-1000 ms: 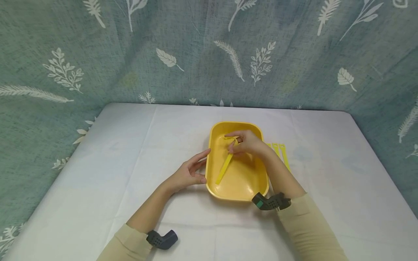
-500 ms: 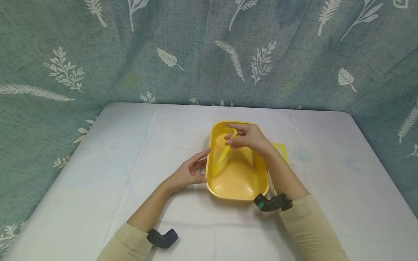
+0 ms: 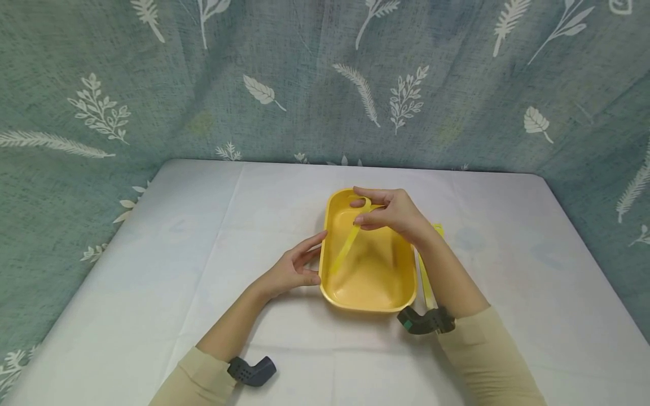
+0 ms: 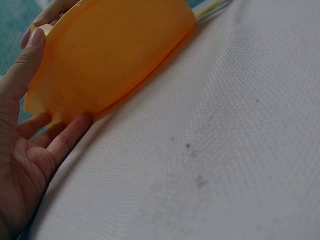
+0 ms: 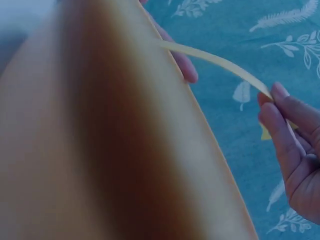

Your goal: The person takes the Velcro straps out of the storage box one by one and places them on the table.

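A deep yellow plastic tray (image 3: 376, 270) stands near the middle of the table in the head view. My left hand (image 3: 291, 273) rests its fingertips and thumb against the tray's left wall, fingers fairly straight. Over the tray's far part, my right hand (image 3: 393, 214) pinches a thin, flexible yellow strip (image 3: 347, 248) between thumb and fingers. The strip bends over at the top, and its long end slants down to the left inside the tray. In the right wrist view, the strip (image 5: 215, 59) bows from the fingers toward the tray rim.
More yellow strips (image 3: 425, 282) lie on the white cloth (image 3: 518, 270) just right of the tray, partly hidden by my right forearm. A patterned blue-green curtain (image 3: 304, 84) hangs behind the table's far edge.
My right hand has moved away from me and slightly right, lifting the strip; its lower end has shifted up and left. The left hand and tray have stayed put.
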{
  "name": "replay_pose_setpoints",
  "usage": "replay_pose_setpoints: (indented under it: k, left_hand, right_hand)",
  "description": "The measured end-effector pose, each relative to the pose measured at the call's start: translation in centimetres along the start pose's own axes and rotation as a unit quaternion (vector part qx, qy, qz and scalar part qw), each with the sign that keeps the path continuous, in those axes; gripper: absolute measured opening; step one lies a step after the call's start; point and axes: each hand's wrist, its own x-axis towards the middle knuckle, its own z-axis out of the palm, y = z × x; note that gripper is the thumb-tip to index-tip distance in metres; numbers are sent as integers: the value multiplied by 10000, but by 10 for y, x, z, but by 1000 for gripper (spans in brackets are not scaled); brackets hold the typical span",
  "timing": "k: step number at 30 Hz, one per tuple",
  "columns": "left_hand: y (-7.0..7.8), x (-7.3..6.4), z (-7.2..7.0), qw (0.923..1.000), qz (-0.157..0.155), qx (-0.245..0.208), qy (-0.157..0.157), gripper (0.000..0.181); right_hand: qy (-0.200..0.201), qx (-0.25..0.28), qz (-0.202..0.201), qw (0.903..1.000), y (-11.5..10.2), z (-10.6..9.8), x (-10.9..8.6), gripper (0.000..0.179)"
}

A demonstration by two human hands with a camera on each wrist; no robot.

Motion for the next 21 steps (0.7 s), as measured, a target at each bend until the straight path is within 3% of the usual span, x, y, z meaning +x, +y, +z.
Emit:
replay_pose_setpoints:
  k: [11,21]
  left_hand:
    - [-1,0,-2,9999,21,-96,-28,98]
    - [-1,-1,-2,10000,60,-21,-20,98]
  right_hand:
    - [-243,-328,-81,9991,-4,-13,-10,77]
    - [-139,-514,-188,9984,-5,-29,-25,83]
